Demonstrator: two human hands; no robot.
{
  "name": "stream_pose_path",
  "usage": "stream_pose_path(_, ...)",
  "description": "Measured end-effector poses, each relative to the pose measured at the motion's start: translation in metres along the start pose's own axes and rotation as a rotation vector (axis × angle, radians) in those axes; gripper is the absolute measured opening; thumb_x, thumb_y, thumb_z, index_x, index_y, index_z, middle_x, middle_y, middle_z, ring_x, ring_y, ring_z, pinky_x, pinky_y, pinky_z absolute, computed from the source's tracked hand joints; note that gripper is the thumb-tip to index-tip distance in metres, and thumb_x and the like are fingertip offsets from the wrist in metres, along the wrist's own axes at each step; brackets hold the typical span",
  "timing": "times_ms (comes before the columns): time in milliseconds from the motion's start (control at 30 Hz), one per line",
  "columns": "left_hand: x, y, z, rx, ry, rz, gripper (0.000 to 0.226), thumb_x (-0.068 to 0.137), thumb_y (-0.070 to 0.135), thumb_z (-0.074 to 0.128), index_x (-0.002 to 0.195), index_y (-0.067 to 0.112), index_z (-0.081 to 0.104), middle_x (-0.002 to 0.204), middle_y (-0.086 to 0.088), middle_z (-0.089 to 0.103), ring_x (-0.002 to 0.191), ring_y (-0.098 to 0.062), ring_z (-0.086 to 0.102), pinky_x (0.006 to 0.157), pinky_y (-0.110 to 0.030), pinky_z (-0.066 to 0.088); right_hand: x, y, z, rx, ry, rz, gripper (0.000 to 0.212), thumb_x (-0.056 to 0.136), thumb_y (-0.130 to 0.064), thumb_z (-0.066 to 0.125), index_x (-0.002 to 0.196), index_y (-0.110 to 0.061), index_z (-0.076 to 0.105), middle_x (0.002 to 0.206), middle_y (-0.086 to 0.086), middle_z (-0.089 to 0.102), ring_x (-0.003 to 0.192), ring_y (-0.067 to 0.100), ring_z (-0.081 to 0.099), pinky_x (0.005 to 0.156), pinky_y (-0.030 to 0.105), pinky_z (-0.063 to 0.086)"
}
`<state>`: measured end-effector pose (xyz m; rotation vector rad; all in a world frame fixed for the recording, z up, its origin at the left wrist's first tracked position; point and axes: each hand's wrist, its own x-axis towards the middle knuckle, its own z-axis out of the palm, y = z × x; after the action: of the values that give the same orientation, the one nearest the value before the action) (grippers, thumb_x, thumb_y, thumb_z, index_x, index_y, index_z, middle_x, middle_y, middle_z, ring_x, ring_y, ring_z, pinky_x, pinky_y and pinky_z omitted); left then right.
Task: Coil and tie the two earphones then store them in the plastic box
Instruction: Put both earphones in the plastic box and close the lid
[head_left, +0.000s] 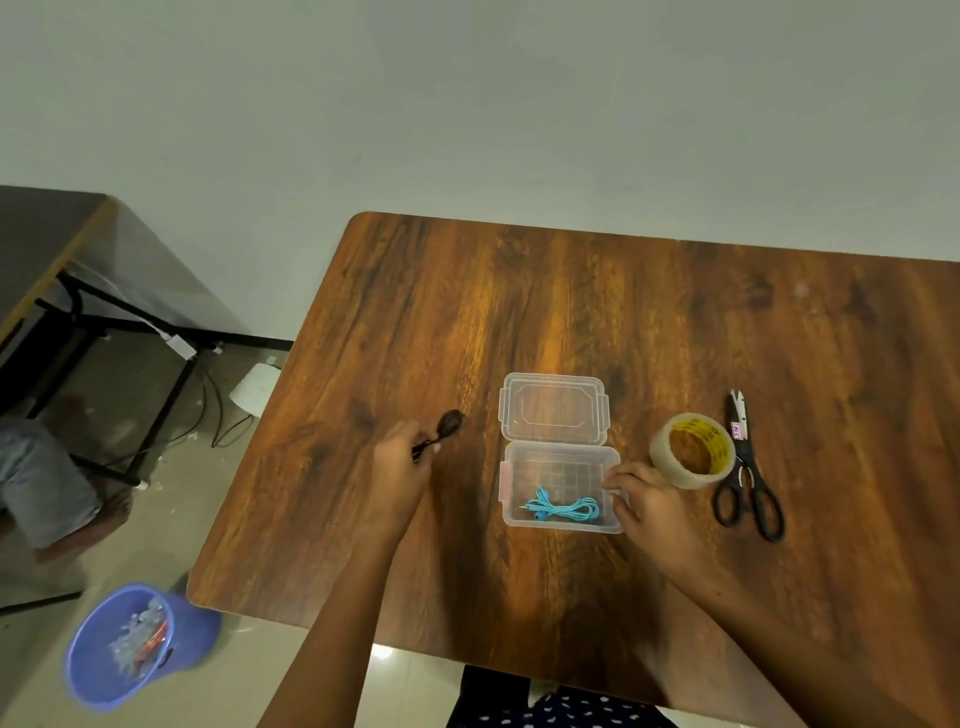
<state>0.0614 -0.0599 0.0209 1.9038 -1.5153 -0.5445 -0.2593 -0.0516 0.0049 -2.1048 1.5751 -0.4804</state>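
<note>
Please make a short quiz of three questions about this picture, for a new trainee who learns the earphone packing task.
1. True or false: the blue earphone already lies inside the plastic box.
2. Which hand holds the black earphone? A) left hand B) right hand C) neither
3. Fill in: the scissors lie to the right of the roll of ______.

Key
1. True; it is coiled in the near part of the box, whose lid lies open behind.
2. A; the right hand touches the box's right wall.
3. Tape; the clear tape roll sits between box and scissors.
</note>
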Motion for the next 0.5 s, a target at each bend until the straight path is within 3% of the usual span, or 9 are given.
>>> stream_pose_path(167,0.005,0.053,0.017,-0.067,-0.169,0.340,0.013,0.074,0.001,0.071,0.080,0.012,0.067,0.082,0.012,0.058,0.077,0.001,0.052,0.070,-0.007,0.038,0.000,-0.001,-0.005,0.082,0.023,0.036,0.022,0.080,-0.001,0.068,0.099,-0.011,0.070,0.106,0.002,0.066,0.097,0.015,0.062,0.080,0.022,0.054)
stream_pose_path(367,-0.001,0.088,0.055,-0.067,-0.408,0.471,0.016,0.078,-0.003,0.068,0.083,0.012,0.066,0.090,0.001,0.064,0.086,-0.008,0.058,0.077,-0.019,0.049,-0.004,0.001,-0.017,0.142,0.068,0.019,0.024,0.078,0.003,0.068,0.097,-0.011,0.071,0.104,0.001,0.067,0.094,0.011,0.062,0.079,0.015,0.048)
stream_pose_path(500,-0.004,0.091,0.073,0.007,-0.477,0.455,0.014,0.082,-0.001,0.064,0.086,0.012,0.065,0.097,-0.002,0.065,0.094,-0.013,0.059,0.083,-0.024,0.052,-0.006,0.008,-0.024,0.166,0.097,0.033,0.023,0.079,0.003,0.066,0.097,-0.010,0.073,0.101,0.002,0.067,0.094,0.014,0.063,0.081,0.025,0.052)
